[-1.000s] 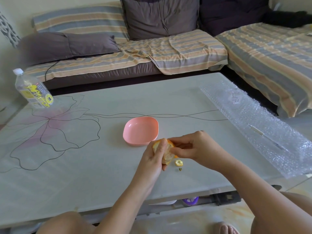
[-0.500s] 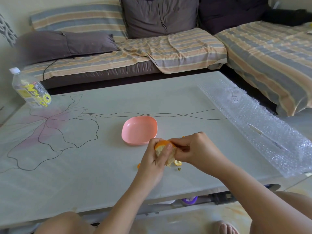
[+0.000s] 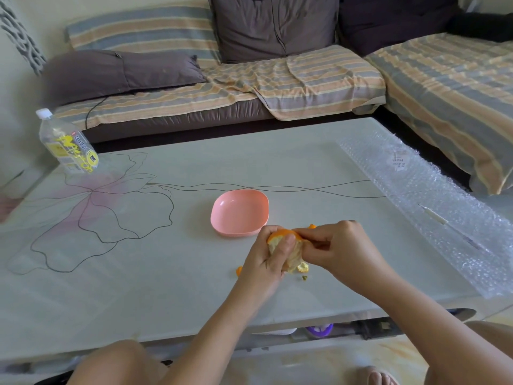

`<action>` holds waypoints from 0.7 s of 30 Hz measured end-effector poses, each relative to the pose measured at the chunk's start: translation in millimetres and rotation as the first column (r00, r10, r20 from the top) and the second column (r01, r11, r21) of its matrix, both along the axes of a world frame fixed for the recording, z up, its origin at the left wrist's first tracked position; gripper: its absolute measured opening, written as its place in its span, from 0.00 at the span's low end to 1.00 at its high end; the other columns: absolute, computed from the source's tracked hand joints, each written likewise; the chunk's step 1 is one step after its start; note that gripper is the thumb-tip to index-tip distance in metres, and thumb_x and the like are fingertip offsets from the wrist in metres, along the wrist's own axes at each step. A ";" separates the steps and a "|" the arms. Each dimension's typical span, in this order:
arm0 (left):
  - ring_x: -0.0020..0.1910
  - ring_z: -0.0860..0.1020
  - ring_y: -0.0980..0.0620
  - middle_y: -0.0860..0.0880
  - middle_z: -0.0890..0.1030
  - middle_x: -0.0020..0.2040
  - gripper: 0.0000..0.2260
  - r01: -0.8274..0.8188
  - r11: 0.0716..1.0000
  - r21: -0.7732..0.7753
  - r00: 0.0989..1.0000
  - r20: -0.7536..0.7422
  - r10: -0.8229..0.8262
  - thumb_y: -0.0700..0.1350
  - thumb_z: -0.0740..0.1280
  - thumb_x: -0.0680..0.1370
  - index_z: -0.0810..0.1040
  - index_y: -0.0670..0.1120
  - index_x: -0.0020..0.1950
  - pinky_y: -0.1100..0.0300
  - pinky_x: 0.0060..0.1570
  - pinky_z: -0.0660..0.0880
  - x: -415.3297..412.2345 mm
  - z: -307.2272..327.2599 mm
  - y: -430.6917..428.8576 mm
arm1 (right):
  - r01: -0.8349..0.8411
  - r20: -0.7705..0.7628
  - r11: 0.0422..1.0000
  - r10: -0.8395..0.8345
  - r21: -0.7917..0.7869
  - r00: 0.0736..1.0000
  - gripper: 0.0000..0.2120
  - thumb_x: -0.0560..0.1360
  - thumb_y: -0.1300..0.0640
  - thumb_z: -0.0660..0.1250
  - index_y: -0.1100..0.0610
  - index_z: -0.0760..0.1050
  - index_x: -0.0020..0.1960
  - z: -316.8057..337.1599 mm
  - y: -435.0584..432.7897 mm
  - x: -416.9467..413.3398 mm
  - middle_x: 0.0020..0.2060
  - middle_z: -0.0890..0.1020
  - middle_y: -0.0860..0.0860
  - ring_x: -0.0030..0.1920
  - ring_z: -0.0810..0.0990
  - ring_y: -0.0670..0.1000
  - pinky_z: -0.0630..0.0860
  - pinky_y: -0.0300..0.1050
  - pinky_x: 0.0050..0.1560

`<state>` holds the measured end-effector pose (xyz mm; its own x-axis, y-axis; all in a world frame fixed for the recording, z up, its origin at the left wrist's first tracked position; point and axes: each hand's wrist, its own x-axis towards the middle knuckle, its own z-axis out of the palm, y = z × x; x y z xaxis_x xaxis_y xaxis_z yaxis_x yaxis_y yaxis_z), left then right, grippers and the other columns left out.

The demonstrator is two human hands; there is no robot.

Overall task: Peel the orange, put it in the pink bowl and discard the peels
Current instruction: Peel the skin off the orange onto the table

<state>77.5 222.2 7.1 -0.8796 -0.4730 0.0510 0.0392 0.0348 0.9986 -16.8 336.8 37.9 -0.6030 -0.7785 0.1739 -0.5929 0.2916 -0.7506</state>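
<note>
A partly peeled orange [image 3: 294,252] is held just above the table, near its front edge. My left hand [image 3: 268,259] grips it from the left, thumb across the fruit. My right hand [image 3: 338,247] pinches a strip of orange peel [image 3: 297,234] at the top of the fruit. The empty pink bowl [image 3: 240,212] sits on the table just behind my left hand. A small peel scrap [image 3: 238,270] lies left of my left hand, another peel piece [image 3: 303,268] and a dark bit [image 3: 304,278] lie under the fruit.
A plastic bottle [image 3: 68,143] with a yellow label stands at the table's far left corner. A sheet of bubble wrap [image 3: 433,201] covers the table's right side. A striped sofa [image 3: 249,87] runs behind and to the right of the table [image 3: 138,273].
The hands turned the orange a little and the right hand's pinch moved up to the peel at the top. A small peel scrap now lies left of my left hand.
</note>
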 end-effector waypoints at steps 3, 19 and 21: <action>0.30 0.70 0.60 0.49 0.71 0.37 0.19 0.003 1.000 0.009 1.000 -0.013 -0.003 0.53 0.62 0.77 0.69 0.37 0.54 0.68 0.30 0.68 -0.5 -0.2 2.0 | 0.050 0.007 0.999 -0.050 -0.012 0.999 0.09 0.70 0.63 0.67 0.53 0.84 0.43 2.0 0.2 2.0 0.28 0.68 0.61 0.28 0.57 0.47 0.56 0.39 0.27; 0.33 0.76 0.53 0.46 0.80 0.37 0.16 -0.135 0.716 0.685 0.981 -0.011 0.195 0.54 0.55 0.80 0.75 0.43 0.49 0.65 0.29 0.71 -12.9 5.3 7.8 | 0.444 0.651 0.878 -0.233 -0.178 0.722 0.13 0.72 0.68 0.65 0.53 0.83 0.39 1.3 -18.0 2.7 0.31 0.85 0.53 0.35 0.84 0.50 0.81 0.40 0.44; 0.31 0.73 0.52 0.46 0.78 0.34 0.18 -0.147 0.649 0.746 0.976 0.004 0.217 0.56 0.55 0.79 0.75 0.42 0.46 0.65 0.29 0.69 -15.0 7.5 9.2 | 0.501 0.764 0.845 -0.195 -0.187 0.615 0.12 0.73 0.69 0.65 0.57 0.83 0.39 -2.2 -21.4 4.3 0.33 0.85 0.55 0.37 0.84 0.50 0.81 0.41 0.46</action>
